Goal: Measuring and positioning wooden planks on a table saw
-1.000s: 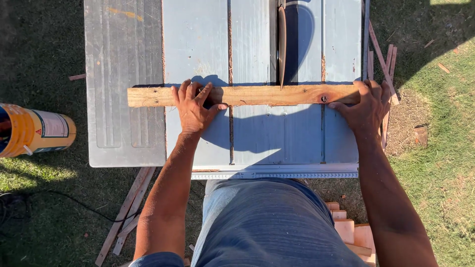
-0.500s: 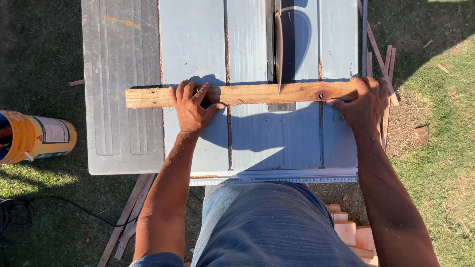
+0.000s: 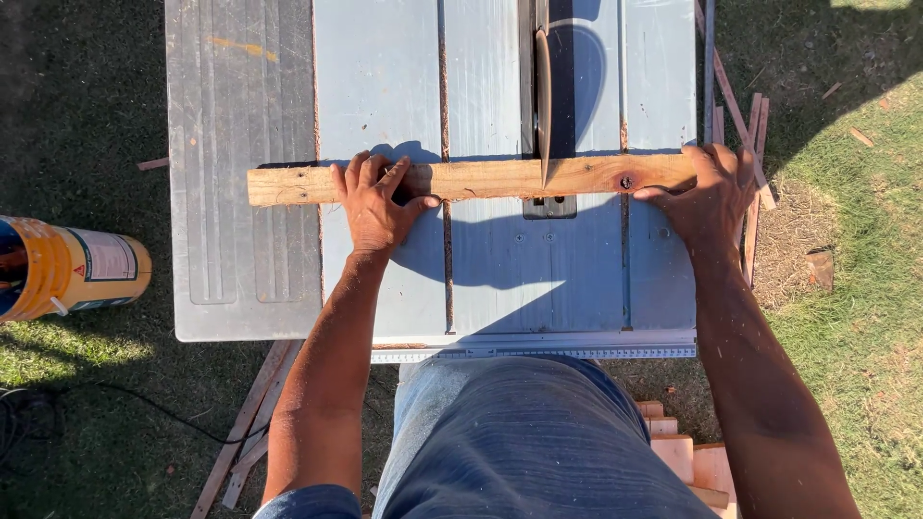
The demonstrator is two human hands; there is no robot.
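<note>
Hands on a long, pale wooden board (image 3: pixel 481 179) laid crosswise over a grey metal table-saw top (image 3: pixel 385 96). Left hand (image 3: pixel 377 204) pressed flat on the board left of centre, fingers spread over its upper face, thumb hooked along the near edge; a pressing hold, not a closed grasp. Right hand (image 3: pixel 707 197) wrapped round the board's right end at the table's right edge, fingers curled over the far side, thumb along the near edge, closed on the wood. Thin saw blade (image 3: pixel 543 101) upright in its slot, its near end meeting the far edge of the board between the two hands. Dark knot (image 3: pixel 626 182) in the wood just left of the right hand. Board's left end out past the left hand, over the ribbed darker extension wing (image 3: pixel 240 173). Yellow cylindrical can with a pale label (image 3: pixel 67 269) lying on its side on the grass to the left, well apart from the table. Thin wooden offcuts (image 3: pixel 745 144) on the ground beside the table's right edge, more strips (image 3: pixel 250 423) below its near left corner. Stepped pink bricks (image 3: pixel 692 461) near the right forearm.
</note>
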